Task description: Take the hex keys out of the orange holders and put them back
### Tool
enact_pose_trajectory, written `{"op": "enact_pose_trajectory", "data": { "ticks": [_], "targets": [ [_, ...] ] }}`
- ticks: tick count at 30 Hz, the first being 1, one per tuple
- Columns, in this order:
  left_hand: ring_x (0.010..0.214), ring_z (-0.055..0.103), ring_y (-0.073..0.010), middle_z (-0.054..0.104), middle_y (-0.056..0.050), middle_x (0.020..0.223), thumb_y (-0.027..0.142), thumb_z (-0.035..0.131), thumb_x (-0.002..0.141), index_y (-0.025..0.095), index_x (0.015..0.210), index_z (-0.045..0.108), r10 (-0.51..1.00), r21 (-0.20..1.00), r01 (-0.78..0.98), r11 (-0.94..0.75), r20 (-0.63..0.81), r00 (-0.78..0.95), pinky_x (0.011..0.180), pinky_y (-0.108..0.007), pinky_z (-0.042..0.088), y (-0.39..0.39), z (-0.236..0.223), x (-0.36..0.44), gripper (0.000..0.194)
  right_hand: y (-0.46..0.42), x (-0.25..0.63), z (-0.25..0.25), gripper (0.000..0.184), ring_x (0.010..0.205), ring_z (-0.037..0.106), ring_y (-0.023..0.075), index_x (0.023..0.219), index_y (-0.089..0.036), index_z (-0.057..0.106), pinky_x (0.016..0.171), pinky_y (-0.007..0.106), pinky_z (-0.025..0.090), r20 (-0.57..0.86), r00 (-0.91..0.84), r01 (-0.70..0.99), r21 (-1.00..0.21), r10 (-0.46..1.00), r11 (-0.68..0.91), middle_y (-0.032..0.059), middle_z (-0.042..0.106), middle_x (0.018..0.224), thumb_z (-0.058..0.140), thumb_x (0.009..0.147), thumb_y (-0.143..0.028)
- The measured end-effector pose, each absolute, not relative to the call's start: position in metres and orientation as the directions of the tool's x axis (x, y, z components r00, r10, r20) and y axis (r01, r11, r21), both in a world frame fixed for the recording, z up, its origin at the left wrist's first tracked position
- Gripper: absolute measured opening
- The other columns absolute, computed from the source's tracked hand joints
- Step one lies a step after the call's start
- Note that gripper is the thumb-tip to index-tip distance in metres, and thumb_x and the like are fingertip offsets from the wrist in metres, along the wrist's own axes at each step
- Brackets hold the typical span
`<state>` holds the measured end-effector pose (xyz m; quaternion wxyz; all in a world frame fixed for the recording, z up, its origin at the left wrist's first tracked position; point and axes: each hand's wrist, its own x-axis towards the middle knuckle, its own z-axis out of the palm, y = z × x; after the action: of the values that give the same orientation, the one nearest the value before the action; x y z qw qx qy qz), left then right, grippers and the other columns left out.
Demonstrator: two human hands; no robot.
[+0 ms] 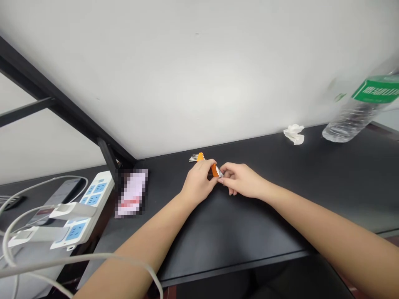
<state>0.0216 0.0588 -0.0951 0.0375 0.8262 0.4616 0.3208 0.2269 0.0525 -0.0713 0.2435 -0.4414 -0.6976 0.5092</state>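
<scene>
Over the black table, my left hand (199, 180) grips a small orange bit holder (215, 170) between thumb and fingers. A row of silver screwdriver bits (219, 172) sticks out of its right side. My right hand (238, 179) is closed in a pinch at the ends of these bits, thumb against the fingers; how many it touches is hidden. Just behind my left hand, a second orange holder (200, 157) lies on the table with silver bits (193, 158) pointing left.
White wall behind the black table (249, 224). At right stand a clear bottle with a green label (349, 116) and a crumpled tissue (294, 134). Left are a blurred-out pinkish packet (133, 193), a white power strip (90, 207), a black metal frame (75, 112) and a white cable (93, 256) crossing my left forearm.
</scene>
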Motion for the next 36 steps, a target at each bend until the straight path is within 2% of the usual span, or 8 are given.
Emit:
{"op": "enact_pose_trajectory", "data": {
  "ticks": [5, 8, 15, 24, 27, 30, 33, 36],
  "targets": [
    [0.096, 0.067, -0.0226, 0.071, -0.006, 0.102, 0.012, 0.066, 0.084, 0.022, 0.118, 0.056, 0.659, 0.207, 0.732, -0.649, 0.634, 0.406, 0.086, -0.038, 0.057, 0.059, -0.096, 0.023, 0.036, 0.049, 0.217, -0.069, 0.026, 0.057, 0.071, 0.0161, 0.108, -0.019, 0.057, 0.053, 0.028, 0.061, -0.179, -0.489, 0.075, -0.984, 0.854, -0.163, 0.0024, 0.072, 0.078, 0.071, 0.092, -0.034],
    [0.096, 0.067, -0.0237, 0.071, -0.007, 0.102, 0.012, 0.061, 0.087, 0.021, 0.12, 0.056, 0.604, 0.137, 0.725, -0.675, 0.666, 0.438, 0.087, -0.04, 0.056, 0.059, -0.094, 0.025, 0.034, 0.049, 0.216, -0.068, 0.028, 0.06, 0.072, 0.0172, 0.109, -0.017, 0.058, 0.055, 0.028, 0.063, -0.202, -0.489, -0.018, -0.97, 0.848, -0.241, 0.0045, 0.072, 0.079, 0.073, 0.091, -0.033],
    [0.099, 0.068, -0.0238, 0.072, -0.008, 0.106, 0.016, 0.062, 0.089, 0.021, 0.123, 0.055, 0.633, 0.163, 0.73, -0.664, 0.643, 0.432, 0.087, -0.04, 0.057, 0.058, -0.095, 0.026, 0.036, 0.051, 0.216, -0.071, 0.024, 0.049, 0.067, 0.0145, 0.102, -0.017, 0.059, 0.044, 0.024, 0.057, -0.169, -0.483, 0.039, -0.984, 0.859, -0.172, 0.0001, 0.068, 0.069, 0.072, 0.092, -0.033],
    [0.111, 0.067, -0.027, 0.072, -0.011, 0.119, 0.018, 0.064, 0.087, 0.02, 0.131, 0.056, 0.688, 0.173, 0.768, -0.616, 0.593, 0.418, 0.097, -0.044, 0.056, 0.057, -0.094, 0.027, 0.045, 0.057, 0.218, -0.077, 0.019, 0.048, 0.065, 0.0134, 0.097, -0.016, 0.062, 0.044, 0.023, 0.056, -0.184, -0.459, 0.036, -0.981, 0.869, -0.188, 0.0002, 0.067, 0.068, 0.07, 0.092, -0.034],
    [0.115, 0.066, -0.0279, 0.071, -0.01, 0.122, 0.025, 0.068, 0.086, 0.02, 0.13, 0.057, 0.77, 0.241, 0.799, -0.55, 0.516, 0.375, 0.098, -0.043, 0.055, 0.057, -0.093, 0.026, 0.045, 0.062, 0.222, -0.077, 0.017, 0.046, 0.062, 0.0114, 0.095, -0.016, 0.065, 0.041, 0.021, 0.052, -0.214, -0.454, 0.075, -0.976, 0.865, -0.202, -0.0009, 0.065, 0.066, 0.071, 0.089, -0.031],
    [0.1, 0.069, -0.0246, 0.074, -0.004, 0.105, 0.031, 0.068, 0.086, 0.023, 0.115, 0.063, 0.847, 0.298, 0.821, -0.487, 0.392, 0.36, 0.086, -0.038, 0.056, 0.057, -0.09, 0.026, 0.03, 0.065, 0.226, -0.079, 0.021, 0.048, 0.062, 0.0119, 0.099, -0.016, 0.065, 0.042, 0.022, 0.051, -0.219, -0.451, 0.153, -0.974, 0.865, -0.166, -0.0013, 0.065, 0.065, 0.073, 0.087, -0.032],
    [0.087, 0.066, -0.0229, 0.069, -0.002, 0.087, 0.036, 0.068, 0.085, 0.024, 0.097, 0.066, 0.873, 0.279, 0.84, -0.466, 0.297, 0.385, 0.073, -0.035, 0.053, 0.057, -0.089, 0.026, 0.017, 0.066, 0.229, -0.08, 0.021, 0.047, 0.06, 0.0115, 0.103, -0.017, 0.067, 0.044, 0.022, 0.048, -0.211, -0.467, 0.334, -0.941, 0.859, -0.05, -0.002, 0.065, 0.064, 0.068, 0.089, -0.032],
    [0.089, 0.063, -0.0245, 0.063, -0.005, 0.085, 0.039, 0.071, 0.082, 0.022, 0.086, 0.068, 0.858, 0.243, 0.834, -0.496, 0.282, 0.428, 0.073, -0.035, 0.052, 0.059, -0.09, 0.024, 0.017, 0.066, 0.232, -0.079, 0.019, 0.048, 0.057, 0.0106, 0.103, -0.021, 0.072, 0.046, 0.022, 0.042, -0.176, -0.463, 0.545, -0.83, 0.869, 0.122, -0.0021, 0.068, 0.067, 0.065, 0.089, -0.031]
  ]
}}
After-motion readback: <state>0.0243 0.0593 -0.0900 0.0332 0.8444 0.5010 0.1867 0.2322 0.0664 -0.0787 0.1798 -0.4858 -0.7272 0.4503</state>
